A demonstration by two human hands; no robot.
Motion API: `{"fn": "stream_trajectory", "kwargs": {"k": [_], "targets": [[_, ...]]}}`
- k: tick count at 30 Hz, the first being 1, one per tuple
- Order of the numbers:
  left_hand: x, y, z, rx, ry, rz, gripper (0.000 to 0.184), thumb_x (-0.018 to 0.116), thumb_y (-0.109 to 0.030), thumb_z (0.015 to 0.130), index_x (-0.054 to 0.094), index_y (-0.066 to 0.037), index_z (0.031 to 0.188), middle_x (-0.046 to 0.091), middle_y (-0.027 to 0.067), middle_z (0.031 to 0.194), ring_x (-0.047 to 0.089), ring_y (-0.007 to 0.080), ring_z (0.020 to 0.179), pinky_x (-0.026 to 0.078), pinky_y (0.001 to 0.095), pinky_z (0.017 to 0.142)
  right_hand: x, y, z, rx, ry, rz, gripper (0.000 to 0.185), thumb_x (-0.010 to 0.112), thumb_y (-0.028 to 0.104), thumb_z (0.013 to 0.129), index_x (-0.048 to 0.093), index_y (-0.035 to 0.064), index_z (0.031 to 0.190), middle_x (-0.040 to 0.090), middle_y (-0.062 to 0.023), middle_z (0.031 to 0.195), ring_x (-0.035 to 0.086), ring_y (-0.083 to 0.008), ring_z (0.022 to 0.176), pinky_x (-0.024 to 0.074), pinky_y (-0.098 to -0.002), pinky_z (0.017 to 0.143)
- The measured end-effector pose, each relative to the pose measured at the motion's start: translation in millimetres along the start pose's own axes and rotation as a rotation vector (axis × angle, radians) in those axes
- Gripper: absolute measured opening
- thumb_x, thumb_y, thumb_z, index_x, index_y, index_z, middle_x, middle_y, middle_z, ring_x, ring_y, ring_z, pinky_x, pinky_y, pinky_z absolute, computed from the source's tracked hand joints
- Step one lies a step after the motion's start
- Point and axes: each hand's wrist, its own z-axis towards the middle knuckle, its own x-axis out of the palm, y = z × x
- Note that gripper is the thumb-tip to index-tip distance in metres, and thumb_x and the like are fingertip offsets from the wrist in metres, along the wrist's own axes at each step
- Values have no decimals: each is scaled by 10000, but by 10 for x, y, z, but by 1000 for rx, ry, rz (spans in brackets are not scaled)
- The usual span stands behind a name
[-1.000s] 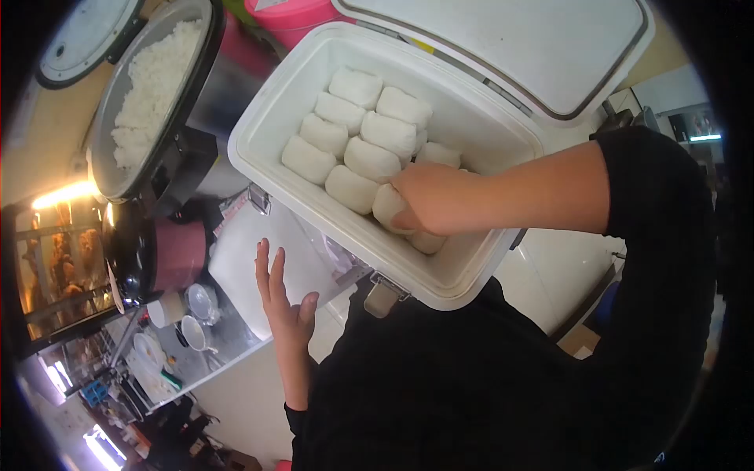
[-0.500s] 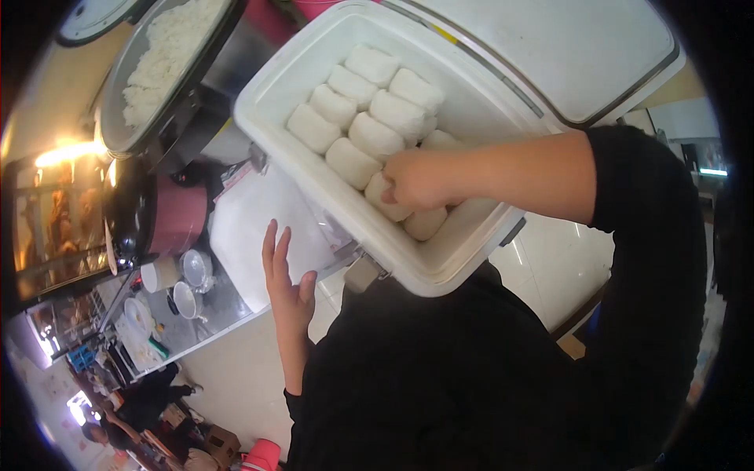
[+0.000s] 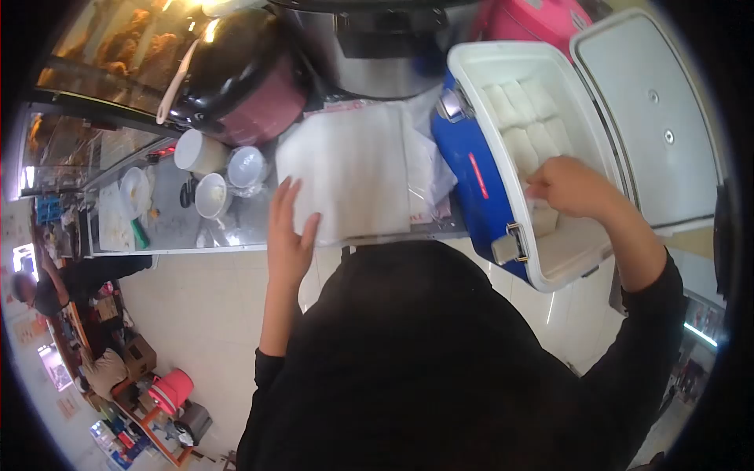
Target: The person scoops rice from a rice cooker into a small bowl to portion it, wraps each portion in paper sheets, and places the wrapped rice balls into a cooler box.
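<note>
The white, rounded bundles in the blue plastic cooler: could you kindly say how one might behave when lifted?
A white, rounded bundle would probably give when squeezed, as its edges look soft. Rolling seems unlikely while others sit packed closely beside it.

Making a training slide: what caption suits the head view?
Right hand inside an open blue cooler of white bundles; left hand near a white sheet.
</note>
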Motion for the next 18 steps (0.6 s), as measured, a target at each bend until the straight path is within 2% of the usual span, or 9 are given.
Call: {"fn": "stream_trajectory", "kwargs": {"k": [2, 4, 5, 7, 10, 11, 13, 15, 18], "targets": [[0, 484, -62, -245, -193, -114, 460, 598, -178, 915, 463, -48, 1335, 473, 159, 1334, 509, 309, 1181, 443, 412, 954, -359, 50, -73, -123, -353, 137, 139, 575, 91, 866, 663, -15, 854, 654, -97, 742, 602, -205, 703, 470, -339, 698], [-74, 837, -98, -531, -347, -220, 392, 572, -224, 947, 494, -25, 1277, 530, 138, 1237, 560, 247, 1081, 479, 357, 887, -850, 329, -130, -214, -524, 416, 76, 594, 38, 840, 653, -5, 819, 623, -27, 707, 546, -107, 680, 448, -279, 663], [-106, 1060, -109, -681, -383, -416, 384, 566, -279, 950, 518, -25, 1234, 555, 129, 1190, 586, 235, 1013, 494, 339, 836, -1067, 509, -183, -172, -667, 310, 42, 610, 14, 825, 638, -3, 800, 596, 8, 701, 529, -78, 683, 443, -260, 654], [-159, 1378, -81, -930, -387, -676, 425, 542, -407, 947, 567, -21, 1124, 604, 113, 1054, 624, 215, 865, 516, 311, 730, -1406, 656, -74, -374, -865, 235, 59, 625, 43, 788, 659, 1, 811, 642, -91, 700, 598, -160, 639, 463, -278, 613], [-135, 1693, -27, -1116, -292, -870, 587, 487, -577, 920, 619, -6, 936, 637, 99, 811, 628, 207, 653, 519, 302, 577, -1814, 782, 330, -480, -939, 140, 68, 627, 62, 782, 675, 31, 818, 668, -123, 775, 635, -239, 700, 485, -342, 650], [-39, 1886, -49, -1074, -263, -930, 650, 459, -630, 906, 628, -5, 854, 634, 101, 750, 622, 213, 613, 509, 299, 536, -1941, 835, 488, -465, -912, 55, 67, 633, 73, 785, 673, 30, 817, 673, -116, 785, 640, -241, 719, 484, -344, 659], [17, 1960, 34, -1134, -165, -959, 713, 451, -690, 871, 634, -1, 845, 654, 121, 754, 630, 226, 606, 524, 316, 542, -2167, 915, 824, -421, -852, -110, 76, 643, 95, 790, 669, 28, 815, 683, -102, 806, 649, -245, 757, 482, -348, 676], [46, 1861, 183, -1254, -165, -871, 701, 516, -678, 844, 622, 15, 846, 665, 138, 782, 644, 246, 621, 540, 347, 558, -2318, 931, 1219, -346, -814, -219, 102, 645, 129, 773, 679, 40, 809, 679, -124, 813, 652, -282, 783, 495, -384, 703], [-27, 1744, 354, -1262, -188, -821, 532, 605, -486, 847, 590, 44, 896, 654, 147, 785, 640, 238, 606, 542, 324, 533, -2455, 879, 1768, -268, -615, -202, 120, 668, 170, 773, 698, 63, 820, 685, -117, 808, 659, -285, 789, 499, -406, 707]]}}
